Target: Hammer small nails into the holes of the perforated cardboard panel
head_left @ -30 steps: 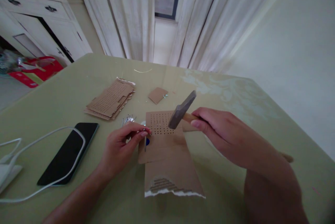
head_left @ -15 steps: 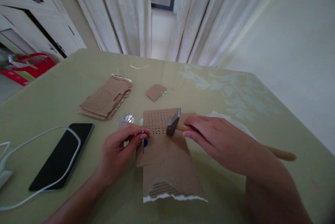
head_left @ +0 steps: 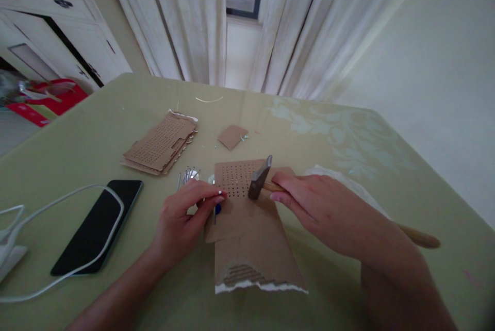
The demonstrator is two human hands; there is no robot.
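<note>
My left hand (head_left: 185, 212) is closed, pinching a nail (head_left: 215, 216) between thumb and finger at the left edge of a brown cardboard sheet (head_left: 251, 222). The nail's head shows above my fingertips and its shank points down. Rows of small punched holes cover the far part of the sheet; its near end is torn, baring the corrugation. My right hand (head_left: 309, 199) is wrapped round the wooden handle of a hammer (head_left: 260, 179), whose metal head is over the right side of the holes. A blue round spot (head_left: 218, 209) is partly hidden beside my left fingers.
Several loose nails (head_left: 187, 174) lie beyond my left hand. Further back are a stack of perforated cardboard (head_left: 160, 143) and a small cardboard piece (head_left: 232, 136). A black phone (head_left: 96, 233) with a white cable (head_left: 120, 217) across it lies at left. Whitish crumpled material (head_left: 348, 182) lies behind my right hand.
The whole view has shifted slightly. My left hand with the nail has edged a little to the right over the cardboard. The hammer stays in nearly the same place.
</note>
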